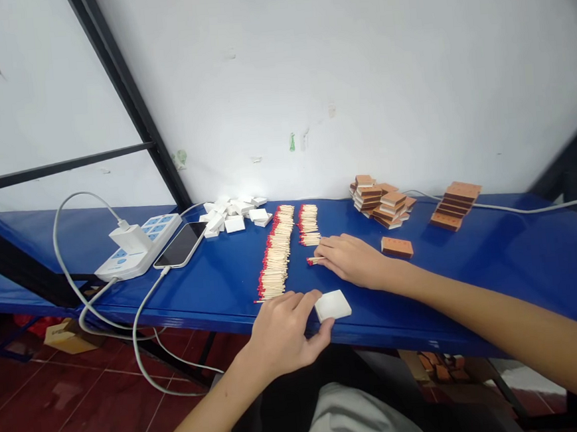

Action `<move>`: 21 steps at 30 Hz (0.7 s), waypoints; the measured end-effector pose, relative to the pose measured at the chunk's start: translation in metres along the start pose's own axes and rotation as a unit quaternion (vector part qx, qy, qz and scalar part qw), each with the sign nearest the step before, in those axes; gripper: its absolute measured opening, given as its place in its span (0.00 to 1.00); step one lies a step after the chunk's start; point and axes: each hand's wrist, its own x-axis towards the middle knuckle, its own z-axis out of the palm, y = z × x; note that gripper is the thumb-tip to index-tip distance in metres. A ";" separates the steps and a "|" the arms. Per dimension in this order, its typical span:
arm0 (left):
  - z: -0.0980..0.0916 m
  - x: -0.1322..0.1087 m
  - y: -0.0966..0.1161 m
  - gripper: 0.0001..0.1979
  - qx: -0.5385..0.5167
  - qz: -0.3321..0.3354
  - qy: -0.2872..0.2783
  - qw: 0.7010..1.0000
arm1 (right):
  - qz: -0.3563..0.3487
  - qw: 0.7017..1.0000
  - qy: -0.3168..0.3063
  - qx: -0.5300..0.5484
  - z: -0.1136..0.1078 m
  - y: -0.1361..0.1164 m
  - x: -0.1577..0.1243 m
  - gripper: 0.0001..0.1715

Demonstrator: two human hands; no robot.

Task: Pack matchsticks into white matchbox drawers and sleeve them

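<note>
My left hand pinches a small white box tray between thumb and fingers at the near edge of the blue table. My right hand lies palm down on the table, its fingertips closed on a few red-tipped matches. Just beyond them run a long row of matches and a shorter row. A single brown matchbox sleeve lies right of my right hand.
White inner trays are heaped at the back left. Stacks of brown sleeves and another stack stand at the back right. A power strip with charger, a phone and cables occupy the left. A cardboard box sits on the floor.
</note>
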 end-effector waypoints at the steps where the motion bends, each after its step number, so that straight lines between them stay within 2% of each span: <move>1: 0.000 0.000 0.000 0.15 -0.001 0.000 0.000 1.000 | 0.000 1.000 0.001 -0.002 0.000 0.000 0.000 0.16; 9: -0.001 0.000 0.000 0.15 0.002 -0.007 -0.012 1.000 | 0.002 1.000 0.001 -0.024 0.002 -0.001 -0.002 0.13; 15: -0.001 0.000 0.000 0.15 0.003 -0.006 -0.016 1.000 | -0.017 0.995 -0.040 -0.090 -0.001 -0.002 -0.005 0.10; 21: -0.001 -0.001 -0.001 0.16 0.004 -0.002 -0.015 1.000 | -0.011 0.993 -0.072 -0.096 -0.009 -0.005 -0.005 0.10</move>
